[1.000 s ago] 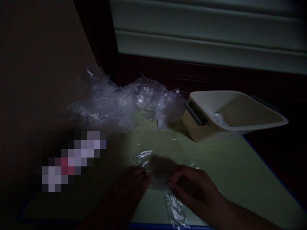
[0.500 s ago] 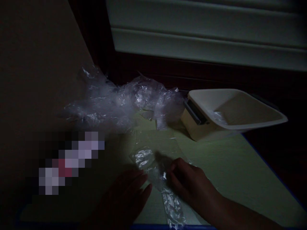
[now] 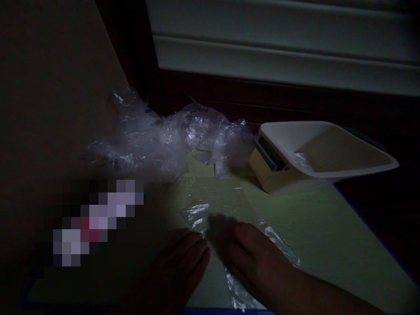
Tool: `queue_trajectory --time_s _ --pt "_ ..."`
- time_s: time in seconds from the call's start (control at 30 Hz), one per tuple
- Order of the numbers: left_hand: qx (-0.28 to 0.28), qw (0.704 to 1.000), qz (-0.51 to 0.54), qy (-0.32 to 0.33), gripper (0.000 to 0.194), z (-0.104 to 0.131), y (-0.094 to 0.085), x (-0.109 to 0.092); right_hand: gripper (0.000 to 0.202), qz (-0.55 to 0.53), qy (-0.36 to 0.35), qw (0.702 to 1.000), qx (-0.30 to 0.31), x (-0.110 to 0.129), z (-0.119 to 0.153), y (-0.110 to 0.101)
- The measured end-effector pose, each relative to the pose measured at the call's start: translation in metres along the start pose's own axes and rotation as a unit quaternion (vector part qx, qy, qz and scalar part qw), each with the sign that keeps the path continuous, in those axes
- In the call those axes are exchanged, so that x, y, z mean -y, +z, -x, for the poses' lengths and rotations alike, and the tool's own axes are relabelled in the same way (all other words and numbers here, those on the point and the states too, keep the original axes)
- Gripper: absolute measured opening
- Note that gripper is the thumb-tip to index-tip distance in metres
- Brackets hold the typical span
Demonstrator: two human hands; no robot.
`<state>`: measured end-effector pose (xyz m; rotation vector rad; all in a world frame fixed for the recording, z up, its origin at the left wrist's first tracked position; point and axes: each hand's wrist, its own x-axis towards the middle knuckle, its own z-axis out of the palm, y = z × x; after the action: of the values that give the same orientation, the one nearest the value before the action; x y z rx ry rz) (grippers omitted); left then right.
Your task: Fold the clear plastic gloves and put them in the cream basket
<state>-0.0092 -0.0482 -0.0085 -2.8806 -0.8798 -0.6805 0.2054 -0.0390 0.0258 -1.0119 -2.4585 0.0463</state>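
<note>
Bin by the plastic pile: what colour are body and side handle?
Cream-beige bin, dark grey-black handle; best in the head view, though dim.

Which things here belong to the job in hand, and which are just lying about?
Job in hand:
clear plastic film
left hand and right hand, at the film

Apparently lying about:
crumpled plastic pile
cream container
pixelated object, unidentifiable

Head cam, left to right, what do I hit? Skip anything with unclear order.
Pixelated item → left hand → right hand → pale tub. Left out: crumpled clear plastic at the back, since it spans behind several of these.
</note>
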Motion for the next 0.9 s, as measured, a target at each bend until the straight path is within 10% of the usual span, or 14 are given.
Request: queue_trajectory --time_s 0.6,0.9 --pt "-0.016 0.999 -0.007 -0.032 0.032 0.003 -0.002 0.0 0.031 0.056 0.006 0.993 0.102 -0.032 0.014 -0.003" --pt "-0.016 0.998 0.044 0.032 0.036 -0.004 0.003 0.0 0.007 -0.13 -0.064 0.97 0.194 -0.008 -0.001 -0.038"
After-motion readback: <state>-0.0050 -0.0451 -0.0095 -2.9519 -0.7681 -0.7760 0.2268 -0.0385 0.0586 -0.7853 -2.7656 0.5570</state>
